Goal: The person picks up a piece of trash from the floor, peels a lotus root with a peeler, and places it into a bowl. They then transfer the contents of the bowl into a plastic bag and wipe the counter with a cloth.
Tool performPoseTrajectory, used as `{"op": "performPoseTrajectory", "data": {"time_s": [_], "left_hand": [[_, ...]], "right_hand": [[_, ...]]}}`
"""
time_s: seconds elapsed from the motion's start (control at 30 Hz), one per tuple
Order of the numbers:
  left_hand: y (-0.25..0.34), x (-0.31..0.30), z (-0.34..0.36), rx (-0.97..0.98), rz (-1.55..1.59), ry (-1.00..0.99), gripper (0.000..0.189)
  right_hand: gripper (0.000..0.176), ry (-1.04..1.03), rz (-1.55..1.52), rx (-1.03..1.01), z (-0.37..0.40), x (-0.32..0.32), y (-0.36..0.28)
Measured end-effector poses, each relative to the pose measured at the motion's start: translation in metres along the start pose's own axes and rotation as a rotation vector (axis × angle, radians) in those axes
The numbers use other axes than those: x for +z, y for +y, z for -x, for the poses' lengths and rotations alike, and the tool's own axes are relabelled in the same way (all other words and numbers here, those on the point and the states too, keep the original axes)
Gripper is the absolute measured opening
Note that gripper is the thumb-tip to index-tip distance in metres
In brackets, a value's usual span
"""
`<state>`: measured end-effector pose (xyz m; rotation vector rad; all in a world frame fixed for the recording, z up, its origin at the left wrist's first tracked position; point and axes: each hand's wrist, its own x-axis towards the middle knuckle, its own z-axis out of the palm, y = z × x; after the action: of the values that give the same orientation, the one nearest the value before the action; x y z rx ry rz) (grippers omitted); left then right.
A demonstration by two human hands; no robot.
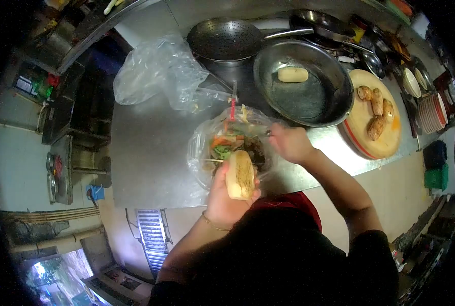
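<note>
A pale, oblong lotus root piece [240, 176] lies in my left hand [223, 201], its fingers wrapped round the sides. Brown skin remains down one side, while the rest is peeled to cream. My right hand [292, 144] is closed, up and to the right of the root, around a small blade-like metal tool [253, 130] blurred by motion; I cannot tell its exact kind. Beneath both hands an open clear plastic bag [199, 140] contains vegetable scraps [227, 145], with green and orange bits. A thin stick and a red straw [232, 109] show at the bag.
A metal basin [309, 115] holds one peeled piece [292, 75]. Right of it, several unpeeled roots [377, 102] lie on a round cutting board [361, 125]. A perforated wok [225, 38] and a crumpled plastic bag [153, 71] occupy the back of the steel table [146, 158]. Stacked bowls [431, 115] stand far right.
</note>
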<state>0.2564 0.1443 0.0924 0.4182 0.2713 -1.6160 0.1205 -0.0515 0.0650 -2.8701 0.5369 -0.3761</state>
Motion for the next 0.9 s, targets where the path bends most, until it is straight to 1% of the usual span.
{"op": "performPoseTrajectory", "data": {"time_s": [0.03, 0.07, 0.1, 0.17, 0.23, 0.27, 0.37, 0.43, 0.47, 0.5, 0.53, 0.57, 0.6, 0.63, 0.67, 0.7, 0.73, 0.77, 0.83, 0.87, 0.9], "left_hand": [[0.001, 0.003, 0.001, 0.019, 0.037, -0.007, 0.042], [0.007, 0.003, -0.004, 0.084, 0.035, 0.104, 0.041], [0.015, 0.001, -0.009, 0.141, 0.033, 0.219, 0.040], [0.022, 0.004, -0.015, 0.181, 0.022, 0.145, 0.044], [0.018, 0.022, -0.010, 0.232, -0.012, 0.058, 0.046], [0.018, 0.010, -0.013, 0.245, -0.036, -0.060, 0.047], [0.024, -0.009, -0.024, 0.332, -0.096, 0.003, 0.048], [0.020, 0.012, -0.021, 0.387, -0.082, 0.161, 0.048], [0.018, 0.020, -0.020, 0.418, -0.069, 0.239, 0.048], [0.020, 0.016, -0.017, 0.410, -0.081, 0.166, 0.048], [0.025, 0.007, -0.010, 0.401, -0.097, 0.090, 0.048], [0.031, 0.002, -0.007, 0.393, -0.110, 0.016, 0.048], [0.035, 0.002, -0.006, 0.362, -0.102, 0.028, 0.049], [0.032, 0.003, -0.005, 0.332, -0.102, 0.116, 0.051], [0.031, 0.008, -0.006, 0.294, -0.112, 0.193, 0.053], [0.032, 0.013, -0.011, 0.257, -0.127, 0.259, 0.055], [0.031, 0.010, -0.016, 0.196, -0.099, 0.081, 0.054], [0.028, 0.008, -0.018, 0.184, -0.114, 0.072, 0.054], [0.022, 0.020, -0.018, 0.166, -0.142, 0.054, 0.053], [0.021, 0.017, -0.018, 0.159, -0.075, 0.135, 0.051], [0.022, 0.011, -0.017, 0.129, -0.069, 0.107, 0.049]], "right_hand": [[0.022, 0.139, -0.071, 0.073, -0.002, 0.002, 0.005], [0.022, 0.105, -0.103, 0.001, 0.001, 0.005, 0.005], [0.022, 0.071, -0.138, -0.063, 0.007, -0.003, -0.010], [0.025, 0.002, -0.189, -0.189, 0.016, -0.011, -0.033], [0.028, -0.070, -0.231, -0.172, 0.012, -0.030, -0.061], [0.028, -0.058, -0.220, -0.145, 0.010, -0.030, -0.067], [0.026, -0.034, -0.200, -0.065, 0.007, -0.028, -0.075], [0.024, -0.054, -0.202, -0.023, 0.007, -0.025, -0.075], [0.024, -0.089, -0.206, 0.089, 0.008, -0.013, -0.068], [0.024, -0.121, -0.209, 0.199, 0.009, 0.005, -0.054], [0.026, -0.053, -0.204, 0.238, 0.013, 0.006, -0.037], [0.027, -0.010, -0.223, 0.200, 0.016, 0.011, -0.030], [0.027, 0.024, -0.246, 0.159, 0.017, 0.002, -0.031], [0.027, 0.052, -0.274, 0.133, 0.023, -0.004, -0.035], [0.027, 0.008, -0.257, 0.034, 0.020, -0.007, -0.042], [0.027, -0.044, -0.221, -0.001, 0.016, -0.011, -0.050], [0.028, -0.058, -0.226, -0.035, 0.010, -0.026, -0.061], [0.029, -0.078, -0.236, -0.071, 0.006, -0.037, -0.068], [0.029, -0.072, -0.231, -0.090, 0.003, -0.033, -0.069], [0.029, -0.068, -0.227, -0.101, 0.001, -0.031, -0.068], [0.028, -0.065, -0.256, -0.119, -0.001, -0.029, -0.065]]}}
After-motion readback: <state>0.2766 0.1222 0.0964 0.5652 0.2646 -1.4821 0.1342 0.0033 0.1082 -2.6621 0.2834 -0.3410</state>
